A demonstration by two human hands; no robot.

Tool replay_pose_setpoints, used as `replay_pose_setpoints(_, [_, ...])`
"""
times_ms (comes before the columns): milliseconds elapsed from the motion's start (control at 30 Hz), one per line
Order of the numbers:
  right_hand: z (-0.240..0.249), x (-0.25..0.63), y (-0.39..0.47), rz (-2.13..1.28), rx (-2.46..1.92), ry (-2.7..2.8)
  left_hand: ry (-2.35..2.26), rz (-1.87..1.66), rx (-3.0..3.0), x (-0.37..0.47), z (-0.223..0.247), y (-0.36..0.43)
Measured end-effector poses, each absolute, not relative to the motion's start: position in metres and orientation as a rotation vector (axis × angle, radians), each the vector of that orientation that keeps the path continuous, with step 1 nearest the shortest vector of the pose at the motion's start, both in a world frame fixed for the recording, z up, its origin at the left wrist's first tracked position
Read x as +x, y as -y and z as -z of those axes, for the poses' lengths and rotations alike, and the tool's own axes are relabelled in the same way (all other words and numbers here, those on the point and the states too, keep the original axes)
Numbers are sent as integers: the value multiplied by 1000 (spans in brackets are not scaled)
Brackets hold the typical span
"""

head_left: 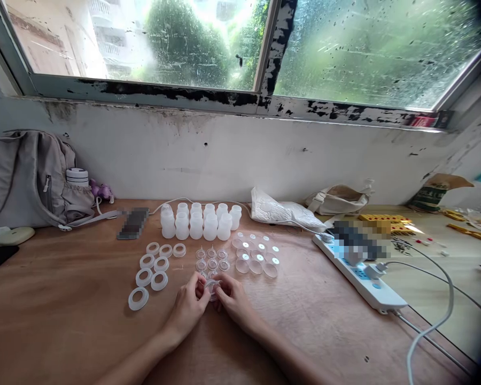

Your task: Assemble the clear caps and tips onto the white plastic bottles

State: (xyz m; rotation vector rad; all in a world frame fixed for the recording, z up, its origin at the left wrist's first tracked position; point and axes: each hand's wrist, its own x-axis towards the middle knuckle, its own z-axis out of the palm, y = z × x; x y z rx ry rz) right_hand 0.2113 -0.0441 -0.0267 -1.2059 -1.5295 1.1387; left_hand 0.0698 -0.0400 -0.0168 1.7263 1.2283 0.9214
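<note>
Between my two hands, near the middle of the wooden table, is a translucent plastic ring [211, 289]. My left hand [191, 298] pinches its left side and my right hand [233, 299] grips its right side; fingers cover part of it. Just beyond my fingertips lie several small clear round pieces with pointed tips [212, 263], in rows. To the left sit several loose white rings [138, 298]. On the right are several clear discs with small white centres [256, 266]. Behind them stands a block of white plastic bottles [196, 226], set in rows.
A white power strip [361, 275] with plugs and cables lies to the right. A phone [133, 223] and a grey backpack [32, 176] are at the left. White plastic packaging [282, 209] and a beige pouch [339, 200] rest by the wall, with yellow parts [388, 223] further right.
</note>
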Motion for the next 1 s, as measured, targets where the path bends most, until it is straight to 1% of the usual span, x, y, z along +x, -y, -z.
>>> replay_pose_setpoints(233, [28,213,43,-1137,-1216,1532,-1244,-932,1729,70,20,37])
replay_pose_setpoints(433, [29,215,42,-1177,-1142,1521,-1151,-935,1694,69,17,38])
replay_pose_setpoints(833, [29,217,41,-1099,-1153,1602,-1178,-917,1724,71,23,33])
replay_pose_setpoints(1000, [30,217,42,-1005,-1183,1628,-1182,-949,1720,72,23,32])
